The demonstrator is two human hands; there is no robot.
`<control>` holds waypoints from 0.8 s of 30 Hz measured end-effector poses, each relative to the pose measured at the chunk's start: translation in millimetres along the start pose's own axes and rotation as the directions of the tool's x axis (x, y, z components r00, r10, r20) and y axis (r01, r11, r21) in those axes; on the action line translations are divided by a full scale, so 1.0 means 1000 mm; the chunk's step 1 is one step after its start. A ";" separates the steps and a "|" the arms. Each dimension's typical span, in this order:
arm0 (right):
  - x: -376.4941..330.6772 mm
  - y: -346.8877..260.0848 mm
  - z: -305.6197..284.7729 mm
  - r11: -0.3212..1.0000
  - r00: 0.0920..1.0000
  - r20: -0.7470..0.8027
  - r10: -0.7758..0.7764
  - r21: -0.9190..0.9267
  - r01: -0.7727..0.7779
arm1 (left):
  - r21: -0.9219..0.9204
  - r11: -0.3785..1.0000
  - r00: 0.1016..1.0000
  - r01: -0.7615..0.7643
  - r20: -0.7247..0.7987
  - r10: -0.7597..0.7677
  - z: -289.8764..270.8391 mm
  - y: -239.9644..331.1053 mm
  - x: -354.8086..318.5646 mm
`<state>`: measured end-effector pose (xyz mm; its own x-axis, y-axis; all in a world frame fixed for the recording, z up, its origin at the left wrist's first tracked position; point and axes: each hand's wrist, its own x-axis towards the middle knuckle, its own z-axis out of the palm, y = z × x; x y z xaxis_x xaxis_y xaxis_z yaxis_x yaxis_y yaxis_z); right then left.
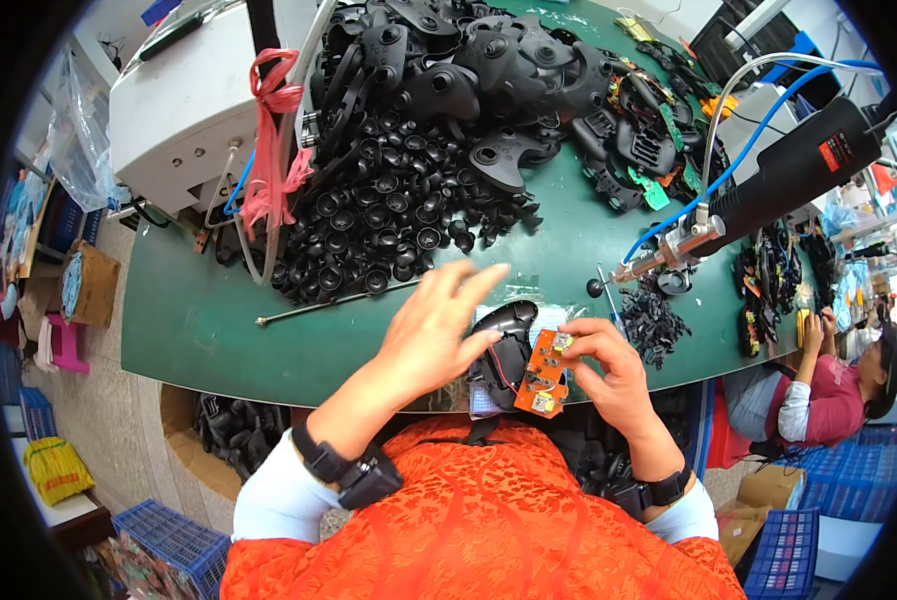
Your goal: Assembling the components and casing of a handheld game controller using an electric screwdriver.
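My right hand (613,372) pinches an orange circuit board (542,372) with small yellow-and-silver parts at both ends. Just left of the board, a black game controller shell (508,322) lies at the table's near edge over a pale cloth (548,318); a thin red wire shows inside it. Above and to the left of the shell, my left hand (433,325) hovers with its fingers spread and nothing in them. Beyond it spreads a heap of small black thumbstick caps (378,205).
Black controller shells (498,65) are piled at the back of the green table (198,330). An electric screwdriver (768,180) slants in from the right above small black pieces (653,320). A metal rod (333,303) lies left. A co-worker (828,385) sits at the right.
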<state>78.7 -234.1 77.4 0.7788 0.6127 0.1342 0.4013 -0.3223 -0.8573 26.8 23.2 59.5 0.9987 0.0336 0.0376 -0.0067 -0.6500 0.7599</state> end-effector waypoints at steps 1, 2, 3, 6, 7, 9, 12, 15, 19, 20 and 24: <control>0.002 -0.002 0.000 0.998 0.999 0.008 -0.037 -0.045 0.037 | 0.077 0.976 0.979 -0.205 0.013 0.205 0.004 0.001 0.011; 0.003 -0.004 0.001 0.998 0.999 0.011 -0.042 -0.044 0.042 | 0.151 0.904 0.916 -0.400 0.040 0.399 0.008 -0.001 0.019; 0.004 -0.007 0.003 0.994 0.997 0.004 -0.073 -0.087 0.073 | 0.059 0.908 0.907 -0.414 0.113 0.406 0.013 -0.004 0.025; 0.001 -0.011 0.007 0.977 0.991 -0.024 -0.131 -0.172 0.125 | 0.055 0.907 0.881 -0.418 0.268 0.390 0.016 -0.018 0.025; -0.003 -0.011 0.007 0.981 0.991 -0.066 -0.118 -0.162 0.106 | 0.058 0.929 0.922 -0.365 0.164 0.352 0.019 -0.020 0.017; -0.010 -0.008 0.007 0.986 0.989 -0.115 -0.095 -0.150 0.077 | 0.128 0.959 0.958 -0.255 0.169 0.232 0.008 -0.007 0.002; -0.015 -0.001 0.010 0.985 0.976 -0.184 -0.118 -0.143 0.092 | 0.212 0.971 0.992 -0.110 0.078 0.095 0.010 -0.002 -0.023; -0.015 0.001 0.014 0.995 0.980 -0.183 -0.079 -0.081 0.065 | 0.300 0.953 0.988 0.043 0.130 -0.086 0.012 0.003 -0.042; -0.016 0.000 0.013 0.984 0.986 -0.139 -0.097 -0.159 0.075 | 0.377 0.894 0.936 -0.242 -0.151 0.317 0.008 0.006 -0.028; -0.015 -0.001 0.012 0.983 0.984 -0.143 -0.105 -0.166 0.080 | 0.361 0.892 0.941 -0.274 -0.090 0.325 0.012 0.004 -0.024; -0.021 -0.002 0.008 0.979 0.983 -0.153 -0.102 -0.191 0.072 | 0.290 0.940 0.983 -0.181 0.069 0.168 0.021 0.002 -0.033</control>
<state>57.3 -240.6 72.0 0.7983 0.5249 0.2953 0.5409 -0.4092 -0.7348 -5.0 4.7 46.2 0.9845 -0.1284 0.1198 -0.1723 -0.8374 0.5188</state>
